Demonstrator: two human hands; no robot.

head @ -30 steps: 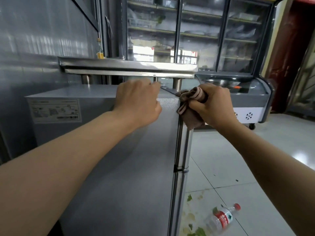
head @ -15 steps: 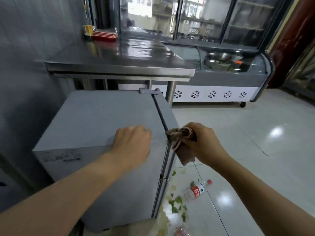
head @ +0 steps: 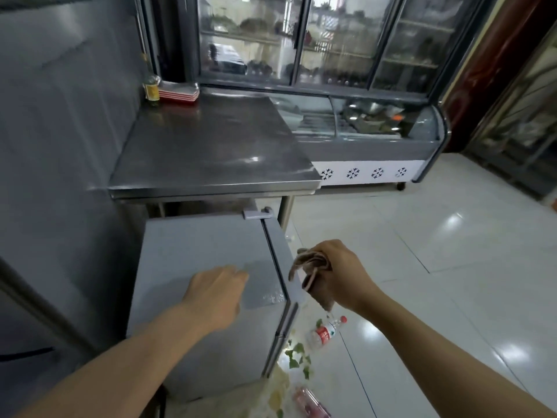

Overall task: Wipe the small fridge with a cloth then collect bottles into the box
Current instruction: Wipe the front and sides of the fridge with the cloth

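Note:
The small grey fridge (head: 193, 251) stands below me, seen from above, under a steel table. My left hand (head: 215, 292) rests on the fridge's top near its front right corner. My right hand (head: 337, 273) grips a bunched brown cloth (head: 312, 277), held just off the door's top edge. A clear plastic bottle with a red label and red cap (head: 324, 334) lies on the floor beside the fridge door. A second, reddish bottle (head: 310, 404) lies lower at the frame's edge. No box is in view.
A steel table (head: 211, 146) overhangs the fridge's back. On its far corner sit red trays (head: 179, 93) and a yellow-labelled bottle (head: 151, 89). A chest freezer (head: 370, 140) and glass-door coolers stand behind. Green leaf scraps (head: 297, 356) litter the white tiled floor.
The view rose from level with the fridge's top to looking down on it. My right hand with the cloth came off the door's top corner, slightly rightward. My left hand stays on top.

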